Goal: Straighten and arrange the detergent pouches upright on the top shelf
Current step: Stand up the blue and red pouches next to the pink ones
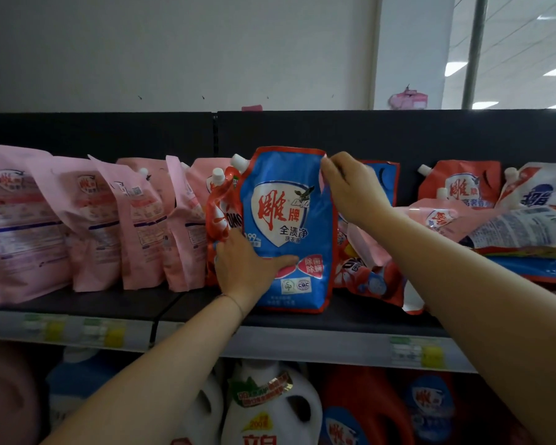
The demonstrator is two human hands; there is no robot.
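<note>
The blue pouch (288,229) stands upright at centre frame on the top shelf (350,319), its base near the front edge, its white spout (239,162) at the upper left corner. The left hand (249,268) grips its lower left edge, thumb laid across the printed face and the other fingers out of sight behind, probably curled round the back. The right hand (350,191) pinches the top right corner between thumb and fingers. Both forearms reach up from the lower frame, wrists roughly straight.

Just left of it a red pouch (220,216) leans against its side; further left a row of pink pouches (87,220) tilts leftward. To the right, a heap of fallen pouches (495,226) lies slumped or flat.

Judgement: the step in hand is seating this pouch square. It would be done well by pressing the base flat on the shelf with the lower hand while the upper hand steadies the top, face forward, before either hand lets go. The soft body may sag toward the fallen heap if left unsupported.
</note>
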